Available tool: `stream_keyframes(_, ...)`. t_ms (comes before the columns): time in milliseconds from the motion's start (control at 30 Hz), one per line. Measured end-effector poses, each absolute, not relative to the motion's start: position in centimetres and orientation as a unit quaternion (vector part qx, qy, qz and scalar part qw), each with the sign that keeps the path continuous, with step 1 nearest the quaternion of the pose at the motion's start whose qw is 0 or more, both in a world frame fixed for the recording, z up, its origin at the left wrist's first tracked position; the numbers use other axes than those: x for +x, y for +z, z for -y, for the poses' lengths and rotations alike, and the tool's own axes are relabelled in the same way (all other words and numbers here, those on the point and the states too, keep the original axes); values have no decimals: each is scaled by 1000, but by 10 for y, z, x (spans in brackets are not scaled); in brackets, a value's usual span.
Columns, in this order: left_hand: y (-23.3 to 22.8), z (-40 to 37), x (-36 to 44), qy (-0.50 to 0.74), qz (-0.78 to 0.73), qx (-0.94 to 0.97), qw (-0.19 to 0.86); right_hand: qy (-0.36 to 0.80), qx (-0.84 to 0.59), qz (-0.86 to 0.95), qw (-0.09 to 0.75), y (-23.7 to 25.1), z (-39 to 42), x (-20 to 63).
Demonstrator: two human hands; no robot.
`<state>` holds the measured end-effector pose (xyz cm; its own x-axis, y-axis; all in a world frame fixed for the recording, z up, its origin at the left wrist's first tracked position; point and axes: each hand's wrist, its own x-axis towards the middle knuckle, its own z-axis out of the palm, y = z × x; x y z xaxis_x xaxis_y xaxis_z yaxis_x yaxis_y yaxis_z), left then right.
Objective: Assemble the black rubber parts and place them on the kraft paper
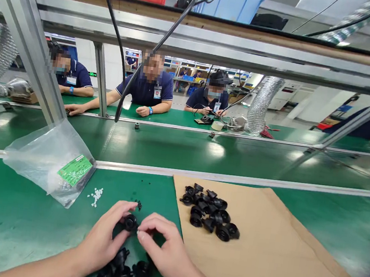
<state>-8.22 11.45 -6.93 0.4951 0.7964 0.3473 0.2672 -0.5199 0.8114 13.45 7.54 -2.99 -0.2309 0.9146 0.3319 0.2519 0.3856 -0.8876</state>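
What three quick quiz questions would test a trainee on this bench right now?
1. True or false: both hands, left and right, meet at one black part.
2. Where does the larger pile of black parts lie? A) on the brown paper B) inside the plastic bag C) on the far belt
3. Fill in: the small white bits lie on the green mat beside the ______.

Key: 1 true. 2 A. 3 plastic bag.
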Motion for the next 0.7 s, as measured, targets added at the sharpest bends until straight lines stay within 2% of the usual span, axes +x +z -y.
stream_keyframes(67, -69, -113, -80, 377, -316, 772, 402, 320, -434, 692, 480, -33, -79, 136)
stream_keyframes(233, -66, -108, -71, 366, -322, 631, 603, 285, -441, 720, 454, -44, -79, 132)
stream_keyframes(367, -63, -111, -67, 354, -265, 517, 733, 248, -455, 729, 448, -46, -77, 128)
stream_keyframes(700, -64, -122, -72, 364, -256, 459, 769, 216, -471, 726, 452, -40, -76, 129)
